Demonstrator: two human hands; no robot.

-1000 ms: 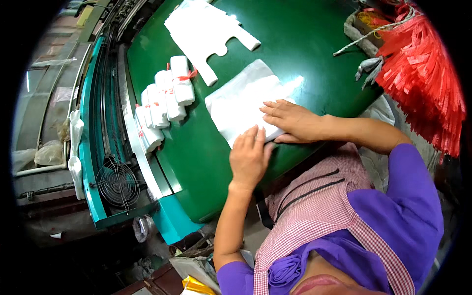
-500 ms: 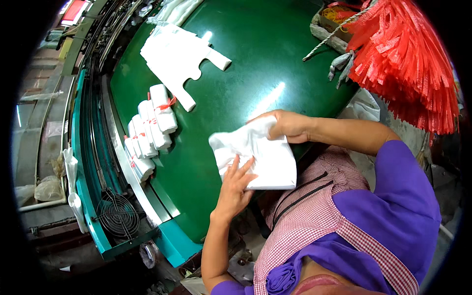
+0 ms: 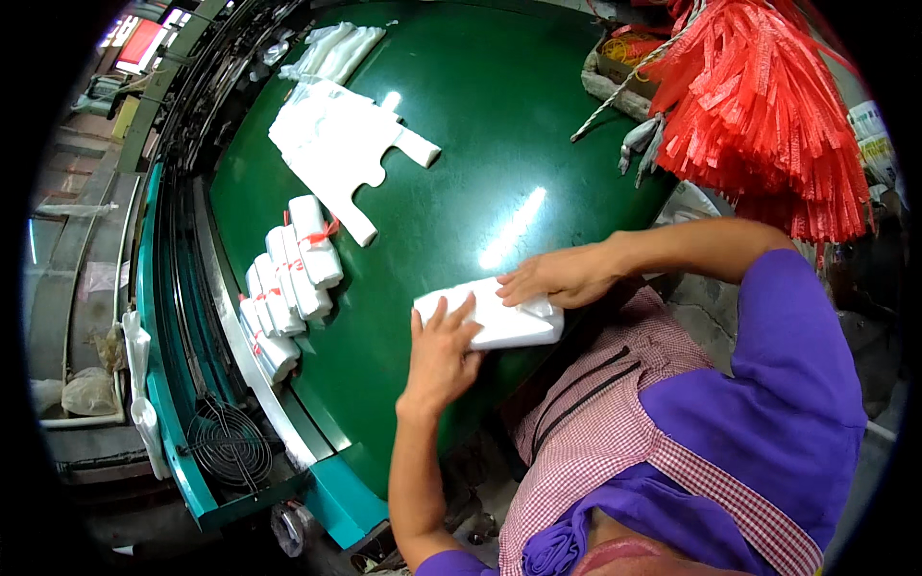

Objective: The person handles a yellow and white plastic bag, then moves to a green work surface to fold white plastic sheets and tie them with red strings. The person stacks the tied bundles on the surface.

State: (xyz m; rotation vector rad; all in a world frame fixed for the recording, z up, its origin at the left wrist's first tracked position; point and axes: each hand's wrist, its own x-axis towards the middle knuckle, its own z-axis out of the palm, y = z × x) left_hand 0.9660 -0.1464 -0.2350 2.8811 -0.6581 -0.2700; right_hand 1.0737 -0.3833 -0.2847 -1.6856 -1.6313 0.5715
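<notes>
Folded white bag bundle (image 3: 499, 320) lies at frame centre on green table (image 3: 461, 144), near its lower edge; long axis runs left-right, tilted slightly down to the right. Left hand (image 3: 444, 353) comes up from below, palm flat on bundle's left end, fingers spread, pointing up. Right hand (image 3: 555, 278) enters from right, fingers together, pressing bundle's upper right edge. Tied white rolls (image 3: 288, 283) left of centre, flat white bags (image 3: 341, 144) upper left, red strings (image 3: 768, 115) upper right
</notes>
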